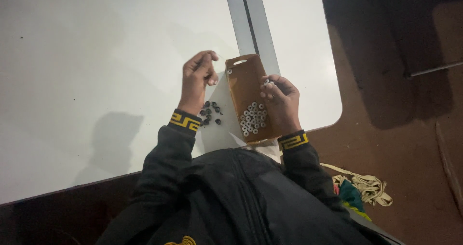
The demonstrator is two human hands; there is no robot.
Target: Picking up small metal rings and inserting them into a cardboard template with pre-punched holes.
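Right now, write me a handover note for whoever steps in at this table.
Left hand: raised above the white table, fingertips pinched shut; I cannot tell if a part is between them.
Right hand: pinching a small white ring beside the open brown cardboard tray.
Done: a cluster of small white rings lies in the tray's near end.
Left: a loose pile of small black rings lies on the table by the left wrist.

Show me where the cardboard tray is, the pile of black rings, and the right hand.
cardboard tray (243, 83): head view, on the bare brown floor of its upper half.
black rings (211, 114): head view, on the middle of the loose pile.
right hand (282, 103): head view, on the back of the hand.
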